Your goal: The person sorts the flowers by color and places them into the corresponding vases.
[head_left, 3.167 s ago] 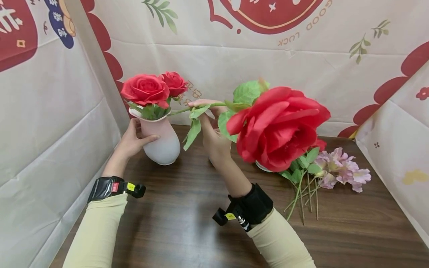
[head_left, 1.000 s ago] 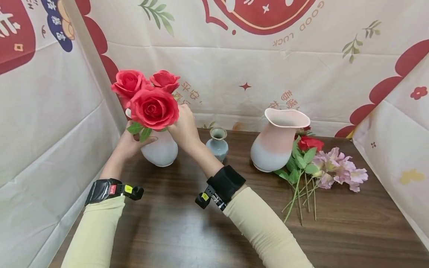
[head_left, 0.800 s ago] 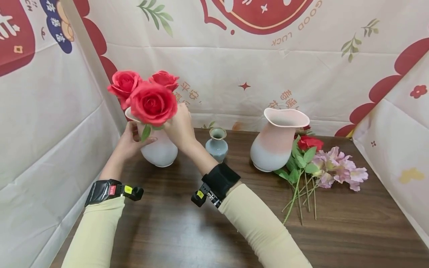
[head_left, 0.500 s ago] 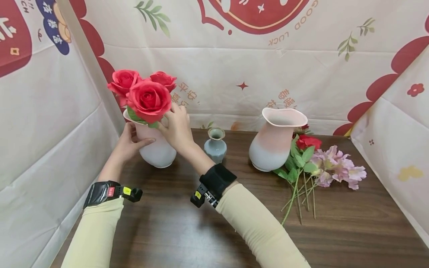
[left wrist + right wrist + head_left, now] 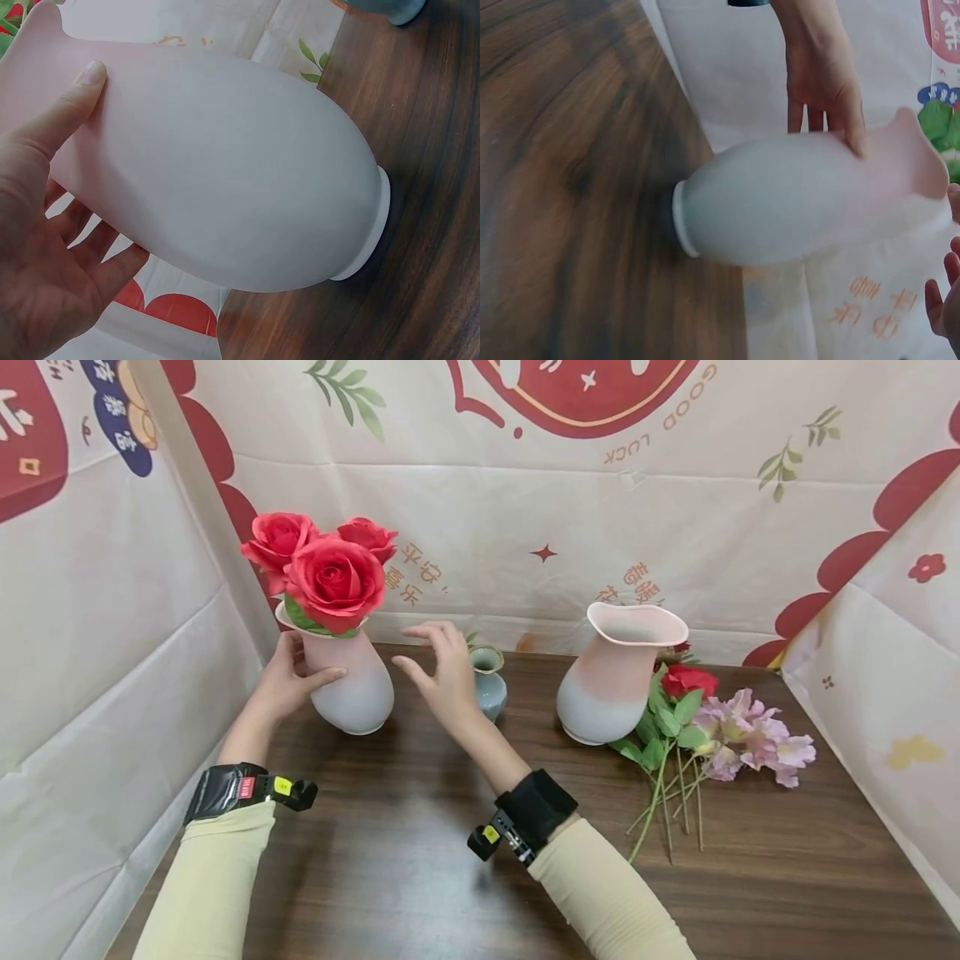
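Note:
A pink-and-white vase (image 5: 352, 685) stands upright at the left of the table with three red artificial roses (image 5: 335, 583) in its mouth. My left hand (image 5: 288, 681) grips its neck, the thumb (image 5: 71, 109) across the near side and the other fingers round the far side. Beside the vase, apart from it, my right hand (image 5: 448, 681) holds nothing, its thumb and fingers spread. In the right wrist view only the fingertips of that hand show at the right edge. The rose stems are hidden inside the vase.
A small blue-grey vase (image 5: 489, 683) sits just behind my right hand. Farther right stands a second pink-and-white vase (image 5: 611, 681). Next to it lie a red rose (image 5: 688, 681) and pale purple flowers (image 5: 757, 739) with long stems. Printed cloth walls (image 5: 480, 510) enclose the table.
The third rose went from my right hand into the left vase. My right hand has since let go of it and drawn back to the right. The left hand stays on the vase.

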The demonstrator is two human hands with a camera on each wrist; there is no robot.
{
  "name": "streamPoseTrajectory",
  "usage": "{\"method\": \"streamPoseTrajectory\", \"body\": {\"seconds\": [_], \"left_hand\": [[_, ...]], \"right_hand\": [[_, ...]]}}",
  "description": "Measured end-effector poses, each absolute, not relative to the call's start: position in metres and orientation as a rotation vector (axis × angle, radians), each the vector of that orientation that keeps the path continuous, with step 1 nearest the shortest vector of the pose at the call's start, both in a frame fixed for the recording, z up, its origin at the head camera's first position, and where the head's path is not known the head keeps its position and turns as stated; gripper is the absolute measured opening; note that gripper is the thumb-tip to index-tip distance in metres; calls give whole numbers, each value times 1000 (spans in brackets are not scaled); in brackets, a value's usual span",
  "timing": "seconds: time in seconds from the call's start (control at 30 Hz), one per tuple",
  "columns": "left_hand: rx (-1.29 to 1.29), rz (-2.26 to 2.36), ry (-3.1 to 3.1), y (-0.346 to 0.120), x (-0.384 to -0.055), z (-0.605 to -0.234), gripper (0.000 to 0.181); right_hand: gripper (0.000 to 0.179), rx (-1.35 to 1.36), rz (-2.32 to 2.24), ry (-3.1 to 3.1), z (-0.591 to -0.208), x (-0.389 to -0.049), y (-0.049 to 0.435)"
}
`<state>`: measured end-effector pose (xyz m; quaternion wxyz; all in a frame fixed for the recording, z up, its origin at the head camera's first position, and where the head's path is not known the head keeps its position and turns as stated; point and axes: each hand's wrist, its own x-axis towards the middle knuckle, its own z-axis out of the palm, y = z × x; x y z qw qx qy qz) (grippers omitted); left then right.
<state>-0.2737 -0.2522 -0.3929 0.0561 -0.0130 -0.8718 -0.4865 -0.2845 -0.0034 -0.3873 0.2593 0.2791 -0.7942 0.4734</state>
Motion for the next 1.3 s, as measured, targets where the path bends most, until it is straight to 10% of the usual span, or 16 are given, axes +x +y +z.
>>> {"method": "streamPoseTrajectory", "body": {"seconds": [1.3], "left_hand": [[-46,-1472,-2673,-250,-273,-393,92]], "right_hand": [[24,160,1244,-2203,-451,-195,224]]}}
